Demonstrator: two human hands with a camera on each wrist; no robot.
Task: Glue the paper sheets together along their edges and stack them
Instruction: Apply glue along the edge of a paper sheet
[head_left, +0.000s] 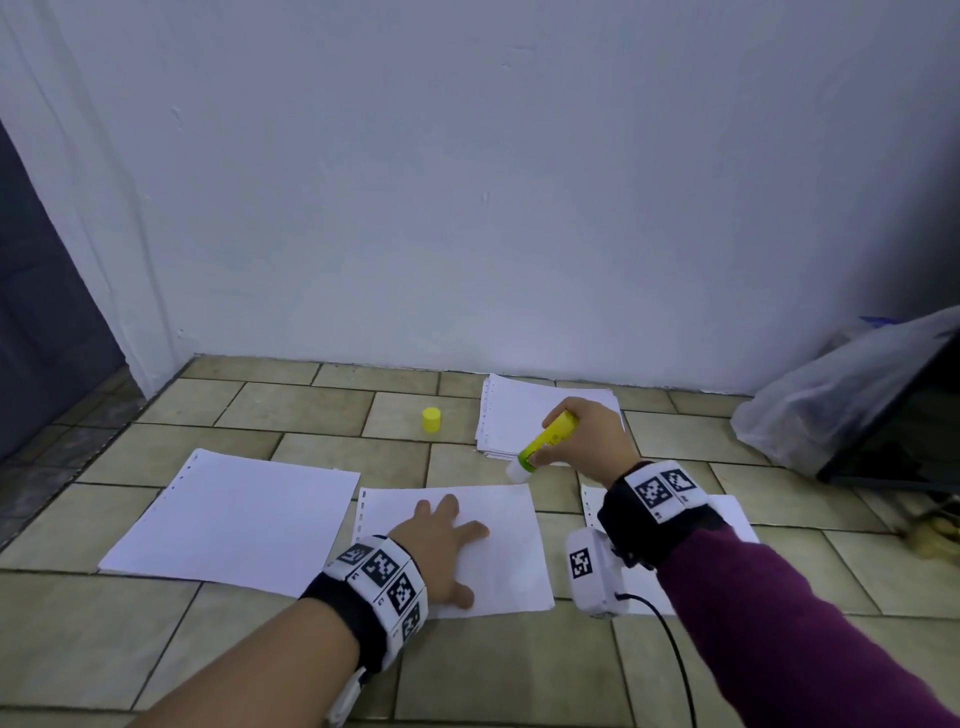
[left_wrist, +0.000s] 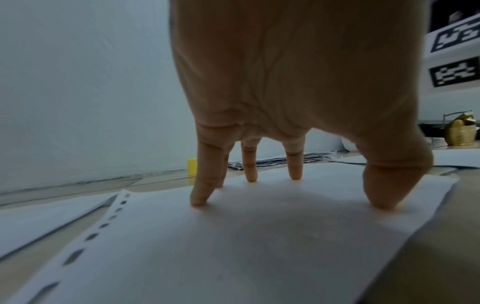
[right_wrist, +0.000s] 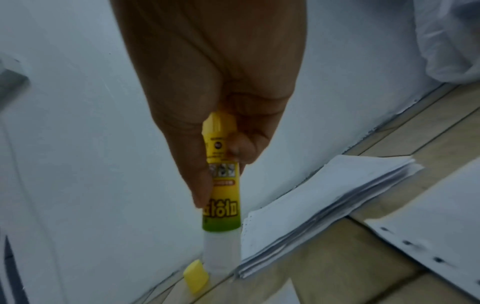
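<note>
Overhead, head view: tiled floor (head_left: 291, 415) carrying a left sheet (head_left: 234, 519), a middle sheet (head_left: 509, 551), a right sheet (head_left: 727, 512) partly under the right forearm, and a paper stack (head_left: 514, 415) by the wall (head_left: 467, 182). Left hand (head_left: 441, 540), fingers spread wide, presses flat on the middle sheet. Right hand (head_left: 587, 431), wrapped round a yellow glue stick (head_left: 545, 441), holds it tilted, white tip just above the far right corner of the middle sheet. Yellow cap (head_left: 431, 419) stands apart on the floor, left of the stack. Plastic bag (head_left: 841, 389) at far right. Left wrist view: fingertips (left_wrist: 200, 200) and thumb planted on the middle sheet (left_wrist: 233, 246), which has a punched-hole margin on its left edge; cap (left_wrist: 192, 167) and stack (left_wrist: 311, 159) behind. Right wrist view: thumb and curled fingers of the hand (right_wrist: 213, 82) grip the glue stick (right_wrist: 223, 185) along its labelled barrel, green band and clear tip pointing down; cap (right_wrist: 196, 275) and stack (right_wrist: 324, 209) beyond it, a punched sheet (right_wrist: 428, 236) at right.
</note>
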